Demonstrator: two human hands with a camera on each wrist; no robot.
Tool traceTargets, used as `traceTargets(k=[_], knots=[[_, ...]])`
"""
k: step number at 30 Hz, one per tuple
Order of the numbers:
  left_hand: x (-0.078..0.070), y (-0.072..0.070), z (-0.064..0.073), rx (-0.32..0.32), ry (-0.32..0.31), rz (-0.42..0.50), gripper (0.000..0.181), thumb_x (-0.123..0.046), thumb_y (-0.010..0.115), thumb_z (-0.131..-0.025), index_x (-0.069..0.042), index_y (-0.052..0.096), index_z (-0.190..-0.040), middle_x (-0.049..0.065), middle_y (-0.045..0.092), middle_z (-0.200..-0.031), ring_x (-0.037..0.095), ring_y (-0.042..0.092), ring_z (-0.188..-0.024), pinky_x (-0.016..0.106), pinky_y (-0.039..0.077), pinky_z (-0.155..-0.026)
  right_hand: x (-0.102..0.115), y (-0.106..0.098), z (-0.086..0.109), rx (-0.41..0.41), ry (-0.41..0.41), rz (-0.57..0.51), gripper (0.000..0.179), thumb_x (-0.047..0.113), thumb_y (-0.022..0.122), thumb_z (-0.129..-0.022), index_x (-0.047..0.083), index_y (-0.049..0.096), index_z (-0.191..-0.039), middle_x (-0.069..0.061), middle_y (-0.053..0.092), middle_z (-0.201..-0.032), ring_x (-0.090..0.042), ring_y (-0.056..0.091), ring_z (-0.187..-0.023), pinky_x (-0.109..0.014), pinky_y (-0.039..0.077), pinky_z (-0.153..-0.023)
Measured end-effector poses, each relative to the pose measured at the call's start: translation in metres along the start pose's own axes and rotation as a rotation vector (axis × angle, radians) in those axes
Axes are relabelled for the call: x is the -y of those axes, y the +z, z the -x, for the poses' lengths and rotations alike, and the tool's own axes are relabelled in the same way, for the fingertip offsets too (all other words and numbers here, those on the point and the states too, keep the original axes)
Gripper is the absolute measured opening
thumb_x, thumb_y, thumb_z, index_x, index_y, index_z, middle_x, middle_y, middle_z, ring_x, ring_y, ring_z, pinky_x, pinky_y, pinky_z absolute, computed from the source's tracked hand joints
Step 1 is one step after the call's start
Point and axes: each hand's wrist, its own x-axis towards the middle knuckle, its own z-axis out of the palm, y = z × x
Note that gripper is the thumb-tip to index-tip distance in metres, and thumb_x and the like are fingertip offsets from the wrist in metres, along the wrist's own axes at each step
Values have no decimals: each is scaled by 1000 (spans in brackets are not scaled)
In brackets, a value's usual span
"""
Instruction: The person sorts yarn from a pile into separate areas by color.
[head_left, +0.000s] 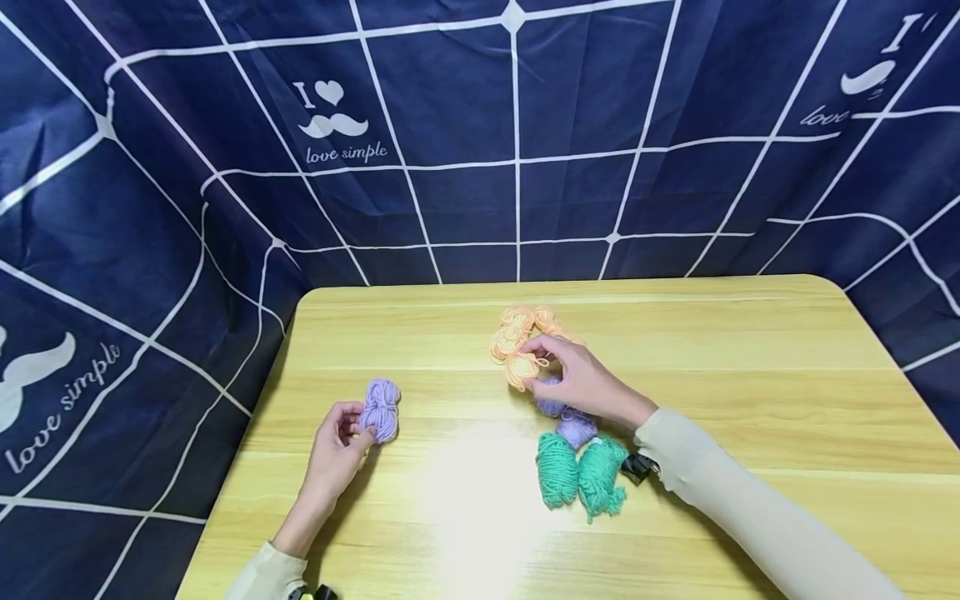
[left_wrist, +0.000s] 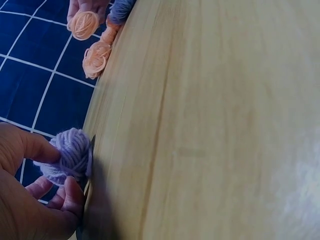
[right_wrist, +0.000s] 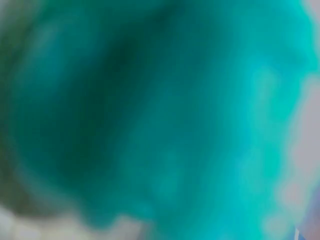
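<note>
My left hand (head_left: 333, 457) pinches a lavender yarn skein (head_left: 381, 410) at the left of the table; in the left wrist view the thumb and fingers hold this lavender skein (left_wrist: 73, 154) by its side. Farther back, my right hand (head_left: 588, 385) holds a peach yarn skein (head_left: 522, 371) between thumb and fingers. More peach yarn (head_left: 508, 338) lies just behind it. Beneath the right hand and wrist are purple skeins (head_left: 576, 428), partly hidden. Blurred green yarn (right_wrist: 170, 120) fills most of the right wrist view, hiding that hand's fingers.
Two green yarn skeins (head_left: 557, 472) lie side by side in front of the purple ones, close to the right wrist. The wooden table (head_left: 750, 367) has a rounded back corner. Dark blue cloth (head_left: 465, 200) with white lines hangs behind and at the sides.
</note>
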Motion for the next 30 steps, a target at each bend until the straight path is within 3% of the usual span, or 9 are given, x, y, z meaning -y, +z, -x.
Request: traceTargets(k=[14, 24, 30], knots=[[-2, -3, 0, 32, -45, 39, 38, 14, 66, -93, 10, 56, -130, 20, 60, -109, 14, 55, -81, 20, 47, -57, -2, -2, 0, -60, 22, 37, 49, 19, 86, -93, 14, 67, -138, -1, 69, -129, -22, 63, -112, -50, 53, -100], [0, -3, -1, 19, -42, 7, 37, 16, 65, -94, 10, 55, -129, 15, 60, -108, 16, 55, -89, 20, 48, -67, -2, -6, -3, -122, 77, 42, 49, 22, 85, -93, 14, 68, -138, -4, 69, -131, -27, 62, -107, -49, 52, -93], [-1, -3, -1, 23, -38, 19, 41, 14, 66, -94, 11, 53, -133, 15, 60, -111, 16, 55, -90, 20, 49, -68, -5, -10, -4, -144, 97, 41, 50, 21, 86, -92, 14, 69, -138, -6, 68, -117, -26, 59, -96, -43, 51, -84]])
